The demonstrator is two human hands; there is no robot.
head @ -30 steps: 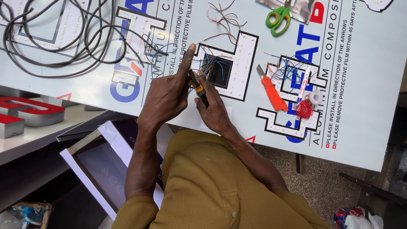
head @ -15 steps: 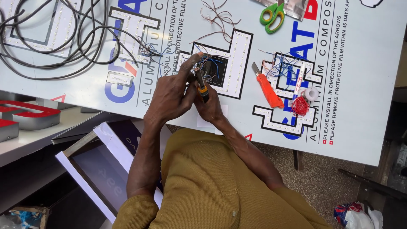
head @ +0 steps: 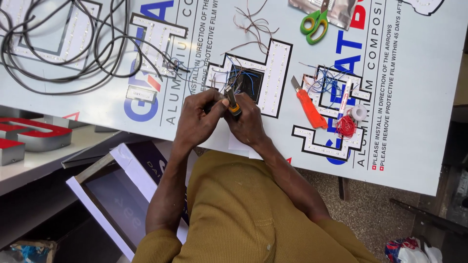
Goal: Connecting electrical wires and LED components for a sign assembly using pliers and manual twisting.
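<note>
Head view shows a person bent over a white printed panel (head: 419,97) that serves as a worktable, both hands meeting just near the edge of a white letter-shaped sign piece (head: 273,78) lined with small light modules. The left hand (head: 197,119) is curled, its fingers pinching thin wires (head: 233,80) that come out of the dark opening of this piece. The right hand (head: 248,122) is closed around a small tool with a yellow and black handle (head: 233,103), the tip pointing to the far side, into the wire bundle. I judge the step in hand is preparing or joining the wire ends of this letter; whether the tool cuts or strips I cannot tell. The next move seems to call for a steady pinch on one single wire and a small, exact closing of the tool, without pulling the other blue wires loose.

To the right lie an orange utility knife (head: 308,104), a spool of red wire (head: 346,125) and a small roll of tape (head: 359,112). Green scissors (head: 314,22) rest on the far side, and a tangle of black cable (head: 63,53) spreads at the far left.

Compared with half a second ago, the hands keep the same grip at the same spot, only the tool seems to be a little more upright; the things on the panel have not moved
</note>
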